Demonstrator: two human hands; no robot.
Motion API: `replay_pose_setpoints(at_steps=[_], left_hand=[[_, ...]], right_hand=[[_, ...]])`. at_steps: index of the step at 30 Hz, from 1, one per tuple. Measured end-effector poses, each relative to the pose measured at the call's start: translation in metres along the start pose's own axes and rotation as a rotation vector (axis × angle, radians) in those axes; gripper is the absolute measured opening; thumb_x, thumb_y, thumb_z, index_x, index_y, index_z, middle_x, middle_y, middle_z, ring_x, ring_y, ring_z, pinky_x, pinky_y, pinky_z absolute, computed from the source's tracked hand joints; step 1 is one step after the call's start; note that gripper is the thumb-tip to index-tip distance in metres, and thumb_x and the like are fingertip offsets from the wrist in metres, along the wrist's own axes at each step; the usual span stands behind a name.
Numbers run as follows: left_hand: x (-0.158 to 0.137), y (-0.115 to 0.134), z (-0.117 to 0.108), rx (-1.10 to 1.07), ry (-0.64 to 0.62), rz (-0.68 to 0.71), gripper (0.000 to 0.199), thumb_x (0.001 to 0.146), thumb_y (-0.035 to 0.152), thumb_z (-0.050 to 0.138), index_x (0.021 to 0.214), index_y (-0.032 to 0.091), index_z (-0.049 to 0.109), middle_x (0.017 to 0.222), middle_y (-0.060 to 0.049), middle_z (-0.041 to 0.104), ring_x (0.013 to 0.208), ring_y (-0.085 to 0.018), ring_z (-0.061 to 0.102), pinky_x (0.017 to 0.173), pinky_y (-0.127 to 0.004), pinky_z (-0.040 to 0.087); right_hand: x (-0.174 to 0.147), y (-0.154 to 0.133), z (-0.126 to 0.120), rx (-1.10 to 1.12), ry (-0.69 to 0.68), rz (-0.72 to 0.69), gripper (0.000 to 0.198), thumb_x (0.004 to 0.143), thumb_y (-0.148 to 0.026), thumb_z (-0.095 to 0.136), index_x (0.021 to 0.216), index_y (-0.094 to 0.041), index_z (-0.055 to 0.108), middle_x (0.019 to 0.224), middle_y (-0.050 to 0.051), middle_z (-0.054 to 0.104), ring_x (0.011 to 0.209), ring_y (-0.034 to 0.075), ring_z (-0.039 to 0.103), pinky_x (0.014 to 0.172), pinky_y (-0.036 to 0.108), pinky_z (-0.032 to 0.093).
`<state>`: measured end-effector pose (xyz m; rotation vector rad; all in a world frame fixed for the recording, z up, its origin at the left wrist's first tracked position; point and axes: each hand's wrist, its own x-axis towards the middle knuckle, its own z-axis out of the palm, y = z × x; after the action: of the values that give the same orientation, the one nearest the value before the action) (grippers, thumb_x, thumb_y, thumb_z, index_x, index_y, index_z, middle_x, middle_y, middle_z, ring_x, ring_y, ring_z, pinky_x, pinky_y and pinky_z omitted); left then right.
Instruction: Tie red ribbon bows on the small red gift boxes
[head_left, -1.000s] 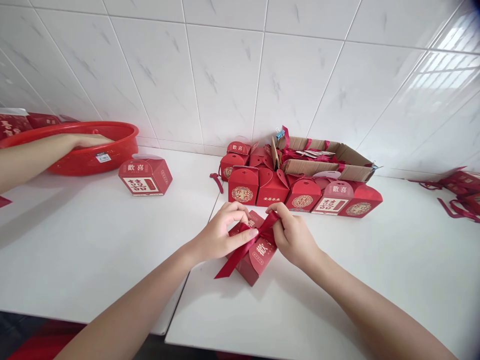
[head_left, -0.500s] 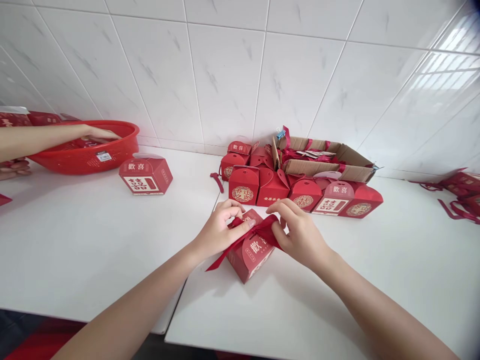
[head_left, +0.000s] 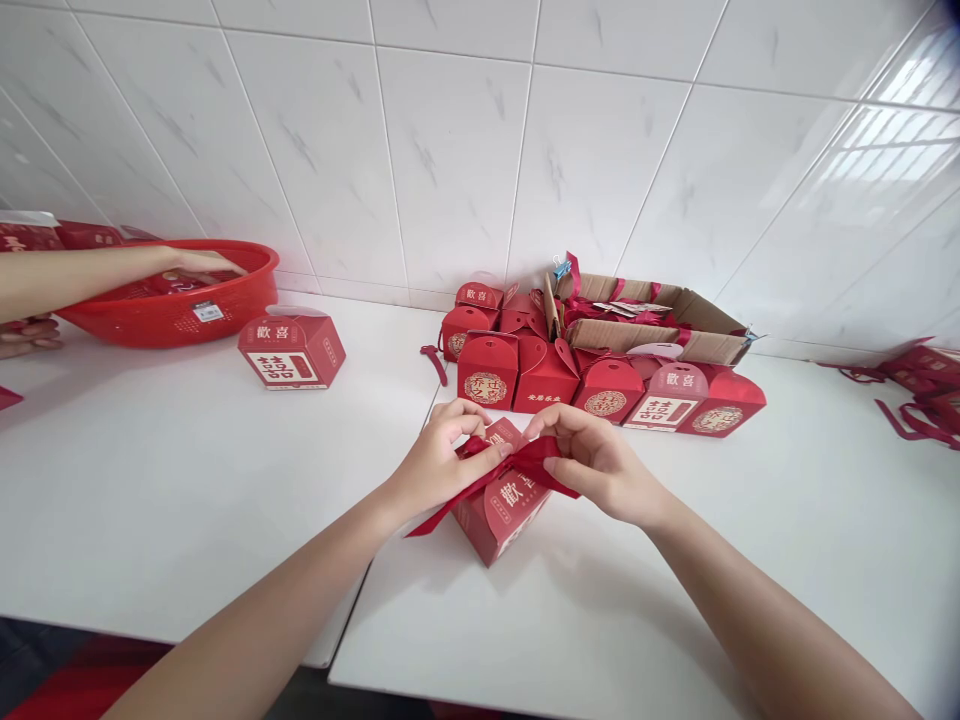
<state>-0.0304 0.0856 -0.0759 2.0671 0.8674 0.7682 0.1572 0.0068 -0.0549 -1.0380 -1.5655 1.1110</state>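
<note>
A small red gift box (head_left: 480, 525) with pale lettering stands on the white table in front of me, turned cornerwise. Across its top lies a dark red ribbon (head_left: 541, 458) tied in a bow, one tail hanging toward the lower left. My left hand (head_left: 442, 450) pinches the bow's left side between thumb and fingers. On the right, my right hand (head_left: 592, 460) grips the other loop, its thumb on the ribbon and its index finger near the knot. The fingers partly hide the far side of the box.
Several red boxes (head_left: 487, 370) stand in rows behind, beside a cardboard tray (head_left: 622, 340) of ribbons and cards. Another box (head_left: 292, 350) sits at left. A co-worker's hand (head_left: 206, 265) reaches into a red plastic basket (head_left: 259, 275). More ribboned boxes (head_left: 930, 375) lie far right.
My right hand has shifted slightly left toward the knot, its index finger now closer to it. The bow's right loop lies flatter. My left hand stays in place.
</note>
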Motion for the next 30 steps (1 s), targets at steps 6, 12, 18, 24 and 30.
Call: replay_pose_setpoints(at_steps=[6, 12, 18, 24, 30], left_hand=[[-0.001, -0.002, 0.001, 0.007, -0.008, -0.003, 0.036, 0.080, 0.042, 0.062, 0.060, 0.019, 0.043, 0.107, -0.005, 0.056, 0.115, -0.025, 0.045, 0.101, -0.047, 0.037], [-0.002, -0.001, 0.001, -0.015, 0.002, -0.018, 0.034, 0.083, 0.044, 0.058, 0.062, 0.019, 0.048, 0.106, -0.005, 0.056, 0.114, -0.026, 0.045, 0.099, -0.046, 0.040], [-0.003, 0.003, 0.001, -0.075, -0.013, -0.059, 0.034, 0.086, 0.048, 0.051, 0.065, 0.020, 0.054, 0.108, -0.006, 0.055, 0.117, -0.025, 0.043, 0.095, -0.041, 0.044], [-0.004, -0.002, 0.002, 0.034, -0.004, 0.075, 0.033, 0.085, 0.041, 0.055, 0.062, 0.019, 0.047, 0.109, -0.004, 0.054, 0.116, -0.024, 0.042, 0.101, -0.043, 0.036], [-0.004, 0.001, 0.001, 0.114, 0.045, 0.143, 0.033, 0.084, 0.038, 0.056, 0.060, 0.018, 0.045, 0.107, -0.006, 0.055, 0.115, -0.025, 0.041, 0.100, -0.044, 0.036]], right_hand=[[0.004, 0.005, 0.005, -0.114, 0.114, 0.070, 0.019, 0.085, -0.036, 0.057, 0.088, -0.018, 0.055, 0.067, -0.002, 0.052, 0.051, 0.007, 0.038, 0.046, 0.022, 0.031], [0.003, 0.010, 0.004, -0.470, 0.122, -0.115, 0.014, 0.084, -0.027, 0.058, 0.087, -0.019, 0.069, 0.072, 0.002, 0.059, 0.057, 0.010, 0.045, 0.053, 0.024, 0.038], [0.005, 0.013, 0.005, -0.581, 0.131, -0.142, 0.019, 0.085, -0.027, 0.059, 0.095, -0.020, 0.074, 0.064, 0.000, 0.051, 0.054, 0.009, 0.041, 0.050, 0.023, 0.034], [0.003, 0.015, 0.008, -0.531, 0.089, -0.049, 0.022, 0.087, -0.030, 0.055, 0.089, -0.020, 0.075, 0.064, 0.001, 0.060, 0.054, 0.010, 0.045, 0.050, 0.023, 0.036], [0.002, 0.012, 0.008, -0.492, 0.022, 0.044, 0.030, 0.091, -0.035, 0.048, 0.091, -0.018, 0.073, 0.070, 0.003, 0.065, 0.056, 0.011, 0.047, 0.050, 0.022, 0.037]])
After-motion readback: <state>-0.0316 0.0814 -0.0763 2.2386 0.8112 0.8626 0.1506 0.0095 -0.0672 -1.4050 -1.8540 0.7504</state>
